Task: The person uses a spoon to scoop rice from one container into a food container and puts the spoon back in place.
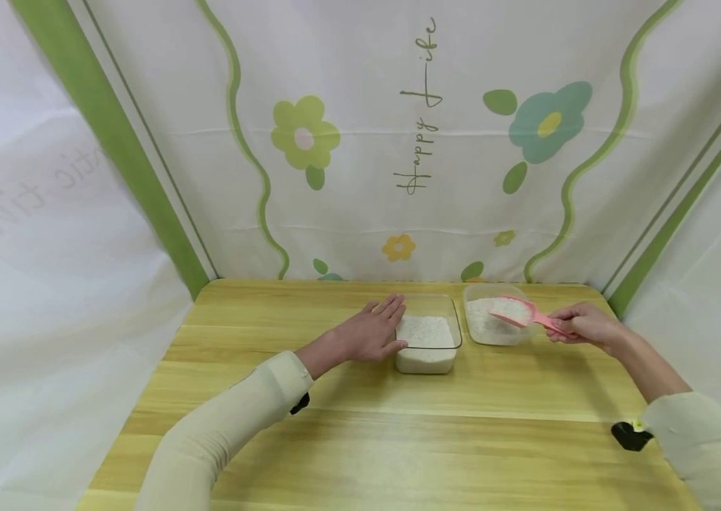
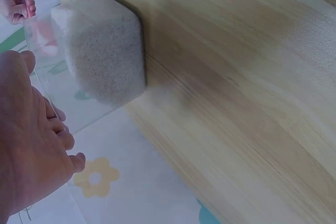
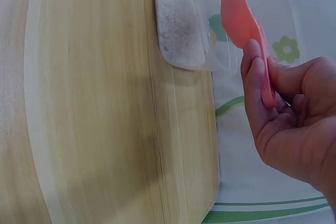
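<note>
My left hand touches the left rim of a clear square container, its fingers extended. White grainy material fills the lower part of that container. My right hand pinches the handle of a pink scoop between thumb and fingers. The scoop, with white material in its bowl, is above a second, translucent container. More of the white material lies in this one. In the right wrist view the scoop appears apart from the material below it.
Both containers stand side by side near the back edge of the wooden table. Behind them hangs a white curtain with printed flowers; white fabric also flanks the table left and right.
</note>
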Demonstrator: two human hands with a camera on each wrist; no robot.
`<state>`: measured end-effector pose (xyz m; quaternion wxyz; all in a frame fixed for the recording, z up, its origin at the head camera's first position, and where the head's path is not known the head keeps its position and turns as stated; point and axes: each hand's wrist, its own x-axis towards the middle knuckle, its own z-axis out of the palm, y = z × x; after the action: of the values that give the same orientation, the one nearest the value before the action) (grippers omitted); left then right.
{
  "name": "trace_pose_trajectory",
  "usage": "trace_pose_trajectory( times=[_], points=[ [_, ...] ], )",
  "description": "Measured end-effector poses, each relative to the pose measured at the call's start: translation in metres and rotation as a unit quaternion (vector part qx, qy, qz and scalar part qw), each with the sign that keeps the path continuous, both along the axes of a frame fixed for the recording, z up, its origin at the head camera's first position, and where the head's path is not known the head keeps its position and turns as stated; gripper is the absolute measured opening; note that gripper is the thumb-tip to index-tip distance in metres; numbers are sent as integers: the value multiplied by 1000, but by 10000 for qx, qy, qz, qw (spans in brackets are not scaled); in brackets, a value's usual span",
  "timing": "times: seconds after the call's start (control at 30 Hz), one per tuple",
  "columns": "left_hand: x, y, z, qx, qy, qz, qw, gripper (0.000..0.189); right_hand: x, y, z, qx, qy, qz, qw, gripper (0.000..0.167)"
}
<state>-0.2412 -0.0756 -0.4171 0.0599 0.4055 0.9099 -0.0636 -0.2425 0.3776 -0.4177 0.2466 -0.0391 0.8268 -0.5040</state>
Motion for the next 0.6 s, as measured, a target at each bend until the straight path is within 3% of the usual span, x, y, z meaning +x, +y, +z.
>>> trace_pose_trajectory(
  times=[0.6],
  points=[
    [-1,0,-1,-78,-22,-5,10000,79,-3,-2,6,831,517,32,9952,38]
  ],
)
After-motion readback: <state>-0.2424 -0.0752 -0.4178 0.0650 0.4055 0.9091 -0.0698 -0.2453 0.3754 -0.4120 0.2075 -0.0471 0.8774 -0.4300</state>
